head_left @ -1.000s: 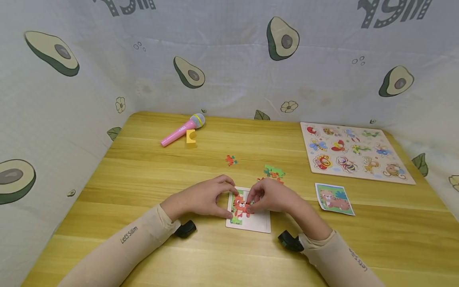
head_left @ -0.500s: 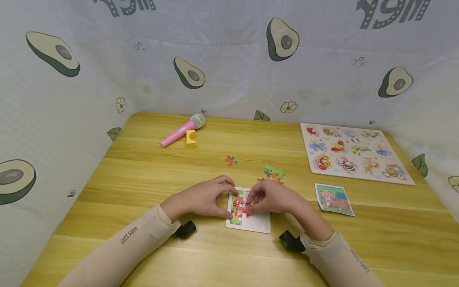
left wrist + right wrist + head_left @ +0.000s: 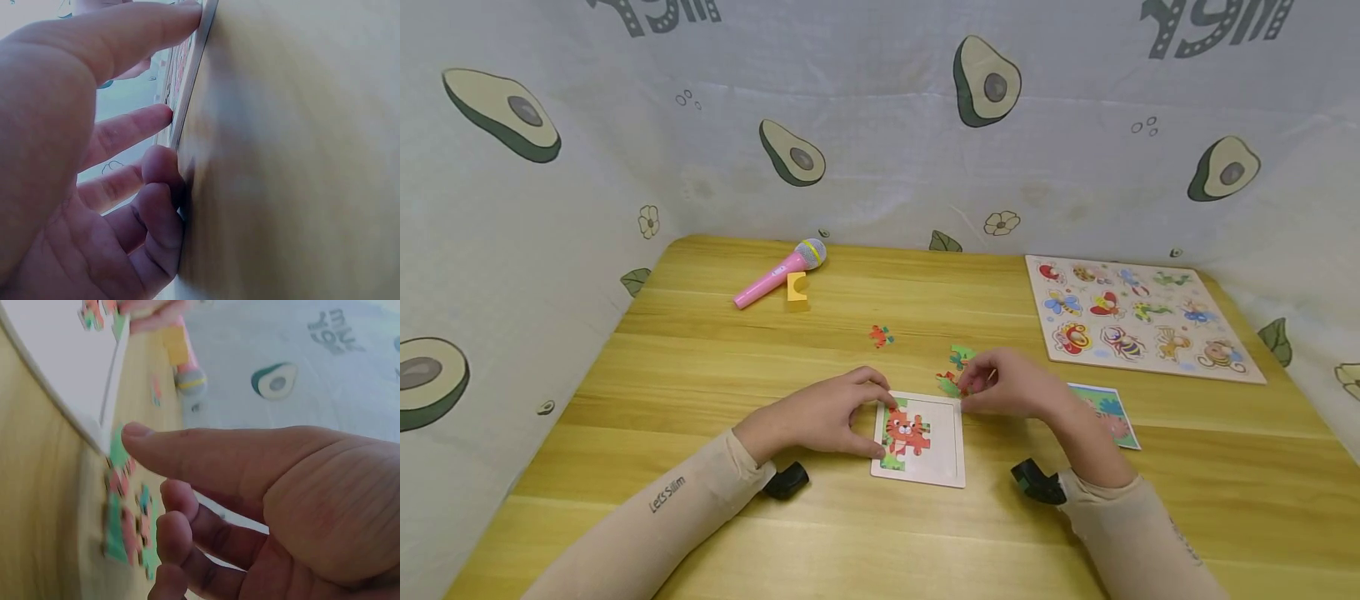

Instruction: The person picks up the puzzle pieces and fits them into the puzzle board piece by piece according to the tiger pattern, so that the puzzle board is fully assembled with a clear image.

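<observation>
A small white puzzle board (image 3: 943, 446) lies on the table in the head view. Joined orange tiger pieces (image 3: 904, 432) cover its left part. My left hand (image 3: 823, 412) rests at the board's left side, its thumb and forefinger spread and touching it. In the left wrist view the left thumb (image 3: 147, 31) presses at the board's edge (image 3: 197, 69). My right hand (image 3: 1011, 383) is just beyond the board's far right corner, beside loose puzzle pieces (image 3: 949, 382). In the right wrist view its thumb and fingers stand apart, and no piece shows between them.
Another loose orange puzzle piece (image 3: 880, 336) lies farther back. A pink toy microphone (image 3: 775, 279) and a yellow block (image 3: 797, 293) are at back left. A picture card (image 3: 1116, 408) lies partly under the right arm, and a wooden insect puzzle (image 3: 1138, 317) at back right.
My right hand has left the tiger pieces and moved right and away from me to the loose pieces, uncovering the board's right part. The left hand has stayed in place.
</observation>
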Demonstrator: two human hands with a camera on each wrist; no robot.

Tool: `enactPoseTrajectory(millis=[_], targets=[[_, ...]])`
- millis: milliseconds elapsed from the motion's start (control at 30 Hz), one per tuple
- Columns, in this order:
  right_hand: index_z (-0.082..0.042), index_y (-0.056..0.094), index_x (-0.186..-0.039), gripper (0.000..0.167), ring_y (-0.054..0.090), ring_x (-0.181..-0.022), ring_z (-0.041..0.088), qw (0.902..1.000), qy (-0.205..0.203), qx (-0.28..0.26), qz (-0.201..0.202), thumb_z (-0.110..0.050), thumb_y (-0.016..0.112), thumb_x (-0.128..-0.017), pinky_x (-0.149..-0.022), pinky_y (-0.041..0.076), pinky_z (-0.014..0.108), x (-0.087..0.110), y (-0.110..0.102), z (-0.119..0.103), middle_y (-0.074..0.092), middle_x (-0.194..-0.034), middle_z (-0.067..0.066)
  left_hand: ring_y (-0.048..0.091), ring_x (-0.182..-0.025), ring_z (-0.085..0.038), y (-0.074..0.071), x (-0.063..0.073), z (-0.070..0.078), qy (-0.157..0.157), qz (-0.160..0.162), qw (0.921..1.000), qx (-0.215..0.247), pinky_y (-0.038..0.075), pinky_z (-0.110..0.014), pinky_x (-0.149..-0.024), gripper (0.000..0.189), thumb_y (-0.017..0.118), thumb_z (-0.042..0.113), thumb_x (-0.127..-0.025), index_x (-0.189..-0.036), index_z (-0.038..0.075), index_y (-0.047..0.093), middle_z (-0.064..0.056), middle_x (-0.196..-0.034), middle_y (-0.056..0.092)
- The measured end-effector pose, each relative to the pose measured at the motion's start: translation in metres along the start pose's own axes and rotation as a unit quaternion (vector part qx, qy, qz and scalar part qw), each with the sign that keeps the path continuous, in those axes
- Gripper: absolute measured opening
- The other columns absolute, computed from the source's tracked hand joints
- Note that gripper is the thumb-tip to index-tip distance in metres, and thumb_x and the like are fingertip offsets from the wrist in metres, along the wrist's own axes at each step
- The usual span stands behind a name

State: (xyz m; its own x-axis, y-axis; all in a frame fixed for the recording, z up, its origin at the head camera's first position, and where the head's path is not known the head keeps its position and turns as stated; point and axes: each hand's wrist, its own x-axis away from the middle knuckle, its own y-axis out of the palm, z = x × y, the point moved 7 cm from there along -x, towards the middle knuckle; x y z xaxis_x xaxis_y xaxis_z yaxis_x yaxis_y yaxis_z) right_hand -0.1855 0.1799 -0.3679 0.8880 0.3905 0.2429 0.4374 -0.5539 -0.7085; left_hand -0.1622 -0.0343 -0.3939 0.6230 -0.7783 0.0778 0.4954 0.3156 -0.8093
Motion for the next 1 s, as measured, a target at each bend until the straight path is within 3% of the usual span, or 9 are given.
enactPoseTrajectory(millis=[100, 300, 633, 1000], targets=[[-0.006, 0.073, -0.094, 0.021, 0.052, -0.077, 0.022, 0.9996, 0.021, 0.011, 0.018, -0.016, 0.085, -0.08, -0.067, 0.045, 0.035, 0.003, -0.012, 0.01, 0.059, -0.083, 0.004, 0.05, -0.115, -0.012, 0.0, 0.0, 0.0, 0.001, 0.001, 1.0, 0.001, 0.041, -0.03, -0.101, 0.056, 0.081, 0.044, -0.084, -0.131, 0.018, 0.064, 0.004, -0.138, 0.046], [-0.006, 0.075, -0.102, 0.026, 0.054, -0.083, 0.023, 0.9989, 0.043, 0.013, 0.016, -0.018, 0.086, -0.081, -0.07, 0.047, 0.035, 0.003, -0.02, 0.023, 0.061, -0.09, 0.004, 0.05, -0.116, -0.012, -0.001, 0.001, 0.001, 0.0, 0.001, 1.0, 0.0, 0.041, -0.031, -0.102, 0.056, 0.081, 0.045, -0.085, -0.131, 0.019, 0.064, 0.004, -0.139, 0.046], [-0.007, 0.078, -0.109, 0.025, 0.053, -0.077, 0.021, 0.9992, 0.008, 0.023, 0.03, -0.018, 0.081, -0.087, -0.066, 0.046, 0.034, -0.006, -0.011, 0.02, 0.061, -0.082, 0.002, 0.05, -0.117, -0.012, -0.001, 0.0, 0.001, 0.0, -0.004, 1.0, 0.003, 0.04, -0.03, -0.102, 0.056, 0.08, 0.043, -0.086, -0.132, 0.018, 0.063, 0.004, -0.139, 0.046], [-0.01, 0.078, -0.112, 0.02, 0.05, -0.074, 0.019, 0.9979, 0.017, 0.059, 0.023, -0.014, 0.075, -0.092, -0.063, 0.042, 0.033, -0.007, -0.004, 0.017, 0.058, -0.08, 0.001, 0.049, -0.119, -0.012, 0.0, 0.0, 0.0, -0.002, -0.003, 1.0, 0.003, 0.04, -0.03, -0.103, 0.055, 0.08, 0.043, -0.085, -0.132, 0.018, 0.063, 0.005, -0.139, 0.046]])
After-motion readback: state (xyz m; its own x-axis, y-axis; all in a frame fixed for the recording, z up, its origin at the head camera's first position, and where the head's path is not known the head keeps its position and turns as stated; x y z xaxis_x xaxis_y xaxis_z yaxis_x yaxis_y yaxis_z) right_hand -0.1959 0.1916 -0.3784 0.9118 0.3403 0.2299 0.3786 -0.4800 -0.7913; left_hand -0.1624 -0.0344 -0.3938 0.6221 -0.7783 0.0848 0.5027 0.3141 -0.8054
